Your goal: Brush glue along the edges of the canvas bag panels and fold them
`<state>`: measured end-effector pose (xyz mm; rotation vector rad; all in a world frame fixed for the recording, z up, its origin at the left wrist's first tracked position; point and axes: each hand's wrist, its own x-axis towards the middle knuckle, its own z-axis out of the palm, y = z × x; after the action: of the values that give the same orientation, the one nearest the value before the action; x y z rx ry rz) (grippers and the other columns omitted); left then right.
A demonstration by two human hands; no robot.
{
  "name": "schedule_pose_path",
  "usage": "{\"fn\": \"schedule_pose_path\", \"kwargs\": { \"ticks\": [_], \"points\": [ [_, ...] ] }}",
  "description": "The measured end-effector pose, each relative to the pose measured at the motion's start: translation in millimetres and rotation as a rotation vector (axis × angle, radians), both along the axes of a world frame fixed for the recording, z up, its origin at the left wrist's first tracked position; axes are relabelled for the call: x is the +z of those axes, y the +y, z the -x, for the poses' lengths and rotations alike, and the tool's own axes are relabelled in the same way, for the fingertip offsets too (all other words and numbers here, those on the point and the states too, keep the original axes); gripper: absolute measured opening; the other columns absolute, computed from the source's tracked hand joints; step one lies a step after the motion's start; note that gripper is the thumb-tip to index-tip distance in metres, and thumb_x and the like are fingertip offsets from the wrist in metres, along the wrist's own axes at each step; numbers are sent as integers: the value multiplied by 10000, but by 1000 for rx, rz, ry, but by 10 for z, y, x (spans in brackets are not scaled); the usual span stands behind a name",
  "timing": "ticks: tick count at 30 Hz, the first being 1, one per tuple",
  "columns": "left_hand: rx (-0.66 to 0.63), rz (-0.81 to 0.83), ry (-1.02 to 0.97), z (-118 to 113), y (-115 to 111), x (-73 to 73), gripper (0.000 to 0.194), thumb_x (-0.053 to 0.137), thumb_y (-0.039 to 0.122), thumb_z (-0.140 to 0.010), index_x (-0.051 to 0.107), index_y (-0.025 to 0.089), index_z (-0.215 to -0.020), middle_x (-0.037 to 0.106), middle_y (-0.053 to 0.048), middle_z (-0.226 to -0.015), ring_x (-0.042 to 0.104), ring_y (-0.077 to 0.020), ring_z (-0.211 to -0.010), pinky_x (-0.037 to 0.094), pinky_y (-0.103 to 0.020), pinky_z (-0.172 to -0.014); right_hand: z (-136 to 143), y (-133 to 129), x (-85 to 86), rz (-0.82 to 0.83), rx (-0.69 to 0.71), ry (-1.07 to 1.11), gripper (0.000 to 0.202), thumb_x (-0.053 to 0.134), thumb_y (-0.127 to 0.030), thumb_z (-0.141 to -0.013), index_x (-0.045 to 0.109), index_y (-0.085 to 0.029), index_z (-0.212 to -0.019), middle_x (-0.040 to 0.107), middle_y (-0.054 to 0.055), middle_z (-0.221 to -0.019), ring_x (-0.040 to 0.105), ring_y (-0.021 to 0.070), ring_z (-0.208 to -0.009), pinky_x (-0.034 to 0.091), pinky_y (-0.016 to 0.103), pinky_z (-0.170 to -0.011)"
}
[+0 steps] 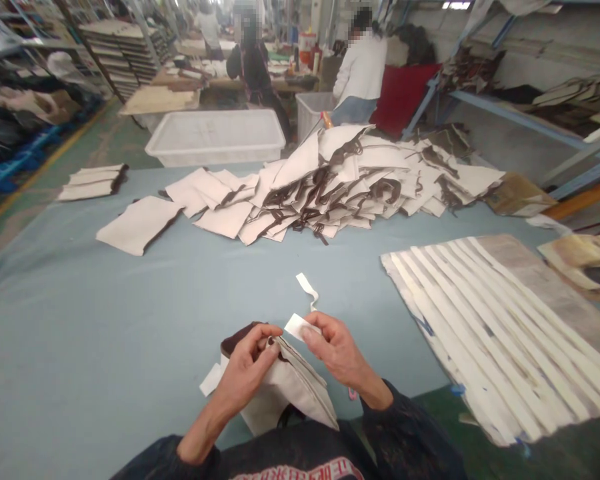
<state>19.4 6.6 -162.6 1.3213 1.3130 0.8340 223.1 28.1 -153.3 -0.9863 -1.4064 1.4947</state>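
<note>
A cream fabric bag (267, 403) with dark brown edging lies against my front at the table's near side. My left hand (247, 363) is closed on the bag's brown-trimmed upper edge, thumb and forefinger close together. Just right of it, my right hand (337, 347) pinches a small white strip (296, 327) between thumb and fingers. A curled white strip (307, 288) trails onto the table beyond the right fingertips. Another white piece (211, 380) shows left of the bag, partly behind my left wrist.
A large heap of cream pieces with brown edging (300, 167) covers the far table side. One flat cream piece (139, 223) lies left of it. At right is a board with white strips (480, 320). Beyond stand a white bin (215, 133) and several people.
</note>
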Motion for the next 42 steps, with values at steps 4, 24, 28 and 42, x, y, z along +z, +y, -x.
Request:
{"fn": "schedule_pose_path", "kwargs": {
  "ticks": [4, 24, 28, 42],
  "points": [
    [-14, -6, -2, 6, -176, 166, 368, 629, 493, -873, 657, 175, -1056, 553, 15, -757, 475, -159, -687, 364, -277, -638, 59, -210, 79, -77, -31, -86, 325, 579, -493, -974, 696, -190, -961, 623, 3, -783, 520, 129, -677, 410, 241, -614],
    [-95, -41, 215, 379, -677, 251, 295, 503, 419, -946, 557, 191, -768, 502, 25, -698, 444, -150, -660, 318, -274, -600, 184, -480, 543, -1563, -148, -749, 197, 466, -126, -1031, 614, -206, -928, 524, -36, -568, 407, 150, -536, 261, 323, -572],
    [-117, -125, 367, 478, -730, 212, 350, 430, 459, -1009, 552, 205, -801, 548, 10, -710, 497, -178, -678, 317, -303, -633, 233, -460, 518, -1554, -122, -753, 222, 468, -124, -1033, 636, -200, -909, 510, -34, -567, 398, 148, -540, 257, 322, -566],
    [-21, -115, 165, 416, -649, 351, 370, 476, 479, -996, 604, 187, -809, 566, 2, -744, 486, -162, -691, 362, -274, -626, 522, -751, 319, 34, -56, -182, 335, 595, -511, -941, 598, -196, -825, 521, -52, -605, 434, 101, -514, 361, 216, -486]
  ]
}}
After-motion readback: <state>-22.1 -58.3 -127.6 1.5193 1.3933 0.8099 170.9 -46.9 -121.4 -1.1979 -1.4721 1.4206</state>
